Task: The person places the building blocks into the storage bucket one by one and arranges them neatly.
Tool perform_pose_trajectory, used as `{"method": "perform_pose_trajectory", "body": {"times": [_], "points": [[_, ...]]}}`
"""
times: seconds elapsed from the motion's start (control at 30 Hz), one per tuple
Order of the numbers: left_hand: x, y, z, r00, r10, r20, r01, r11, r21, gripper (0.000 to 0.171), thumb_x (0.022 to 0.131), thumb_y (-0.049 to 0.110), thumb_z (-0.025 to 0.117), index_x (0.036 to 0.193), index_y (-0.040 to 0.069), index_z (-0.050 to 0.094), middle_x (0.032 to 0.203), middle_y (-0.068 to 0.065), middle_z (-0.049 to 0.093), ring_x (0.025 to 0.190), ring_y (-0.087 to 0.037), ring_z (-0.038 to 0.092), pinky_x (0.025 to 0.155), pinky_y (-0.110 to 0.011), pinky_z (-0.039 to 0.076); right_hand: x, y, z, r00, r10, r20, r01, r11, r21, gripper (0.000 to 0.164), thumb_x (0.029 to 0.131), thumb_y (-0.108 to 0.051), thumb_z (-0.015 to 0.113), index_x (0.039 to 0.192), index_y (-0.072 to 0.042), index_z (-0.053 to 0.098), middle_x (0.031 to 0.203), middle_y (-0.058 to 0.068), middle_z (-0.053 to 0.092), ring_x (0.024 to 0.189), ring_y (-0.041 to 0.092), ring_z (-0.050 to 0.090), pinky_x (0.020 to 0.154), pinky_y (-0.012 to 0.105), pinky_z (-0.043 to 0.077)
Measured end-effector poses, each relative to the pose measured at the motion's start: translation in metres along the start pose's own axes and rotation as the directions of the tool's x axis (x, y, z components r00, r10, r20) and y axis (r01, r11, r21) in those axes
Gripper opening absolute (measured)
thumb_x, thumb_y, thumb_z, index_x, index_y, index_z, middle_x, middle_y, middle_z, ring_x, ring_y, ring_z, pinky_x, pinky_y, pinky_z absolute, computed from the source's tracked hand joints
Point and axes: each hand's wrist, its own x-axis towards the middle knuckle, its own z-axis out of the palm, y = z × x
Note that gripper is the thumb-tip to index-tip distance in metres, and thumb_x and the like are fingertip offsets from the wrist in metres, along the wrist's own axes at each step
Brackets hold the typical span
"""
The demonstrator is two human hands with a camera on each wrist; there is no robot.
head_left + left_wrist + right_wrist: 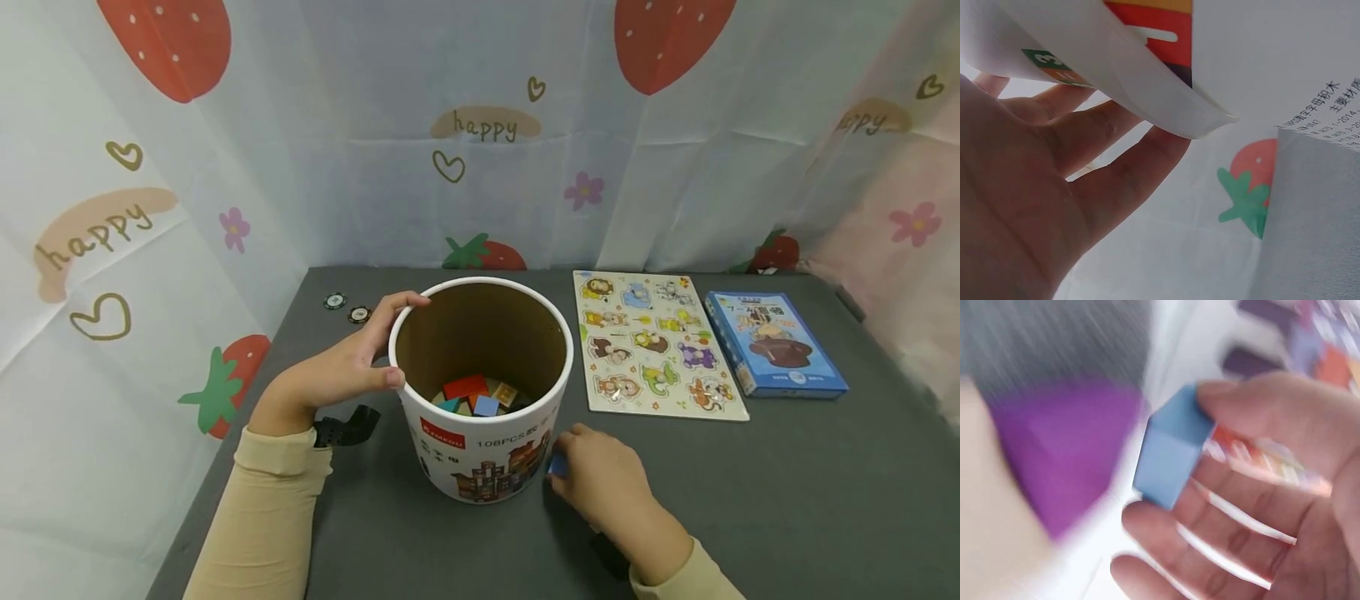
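A white round bucket (483,433) with printed buildings stands on the grey table. My left hand (352,367) grips its left side, index fingertip over the rim and thumb against the rim nearer the front. In the left wrist view, fingers (1141,169) reach along the bucket's outer wall. Inside lie several blocks, among them a red block (465,387) and a light blue block (486,407). Low beside the bucket's right side, my right hand (603,483) pinches a blue block (1169,456) between thumb and fingers; its other fingers are spread.
Right of the bucket lies an animal puzzle board (652,346), with a blue box (776,346) beyond it. Two round chips (347,307) sit at the back left. A printed curtain (375,200) encloses the table's back and sides. A blurred purple shape (1066,450) shows in the right wrist view.
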Motion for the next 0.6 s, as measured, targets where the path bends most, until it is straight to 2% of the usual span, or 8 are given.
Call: {"method": "perform_pose_trajectory", "body": {"times": [0.13,0.27,0.33,0.43,0.53,0.6], "points": [[0.000,0.001,-0.001,1.000,-0.004,-0.008,0.004,1.000,0.007,0.093,0.078,0.064,0.065,0.145,0.025,0.013,0.143,-0.014,0.023,0.128,-0.040,0.032,0.087,-0.058,0.046,0.009,0.011,-0.028,0.995,-0.015,-0.094,0.021,0.998,0.066,0.031,0.075,-0.031,0.082,0.098,-0.014,0.070,0.087,-0.003,0.059,0.070,0.014,0.058,0.060,0.034,0.048],[0.000,0.001,-0.001,1.000,-0.004,-0.010,0.004,1.000,0.014,0.093,0.078,0.065,0.065,0.145,0.026,0.013,0.143,-0.013,0.023,0.128,-0.040,0.032,0.087,-0.059,0.045,0.018,0.019,-0.064,0.964,-0.027,-0.265,0.051,0.995,0.085,0.035,0.078,-0.028,0.081,0.105,-0.010,0.068,0.092,0.003,0.060,0.070,0.018,0.057,0.059,0.036,0.049],[0.000,0.000,0.000,1.000,-0.003,-0.007,0.003,1.000,0.011,0.093,0.078,0.065,0.065,0.145,0.026,0.013,0.143,-0.013,0.023,0.128,-0.039,0.031,0.087,-0.059,0.045,0.021,0.020,-0.082,0.936,-0.026,-0.351,0.061,0.994,0.086,0.037,0.080,-0.026,0.079,0.111,-0.009,0.067,0.096,0.005,0.060,0.070,0.020,0.057,0.059,0.038,0.049],[0.001,0.000,0.000,1.000,0.001,-0.005,-0.001,1.000,0.003,0.093,0.078,0.064,0.065,0.145,0.025,0.013,0.143,-0.013,0.023,0.128,-0.040,0.031,0.087,-0.060,0.045,0.026,0.019,-0.104,0.878,-0.051,-0.477,0.108,0.990,0.092,0.039,0.083,-0.023,0.077,0.117,-0.008,0.064,0.101,0.007,0.060,0.077,0.023,0.060,0.062,0.041,0.050],[0.001,-0.001,0.000,1.000,0.003,-0.006,-0.003,1.000,0.005,0.094,0.078,0.064,0.065,0.145,0.023,0.013,0.143,-0.014,0.022,0.129,-0.040,0.030,0.087,-0.060,0.044,0.032,0.014,-0.118,0.811,-0.110,-0.575,0.199,0.975,0.095,0.041,0.083,-0.020,0.077,0.118,-0.007,0.061,0.103,0.008,0.058,0.086,0.023,0.062,0.070,0.041,0.052],[0.001,-0.001,-0.001,1.000,0.003,-0.005,-0.003,1.000,0.009,0.094,0.078,0.065,0.065,0.145,0.024,0.013,0.143,-0.014,0.023,0.129,-0.040,0.030,0.088,-0.060,0.044,0.035,0.007,-0.124,0.782,-0.156,-0.604,0.275,0.955,0.110,0.042,0.082,-0.018,0.078,0.119,-0.007,0.061,0.104,0.006,0.057,0.090,0.020,0.061,0.073,0.039,0.053]]}}
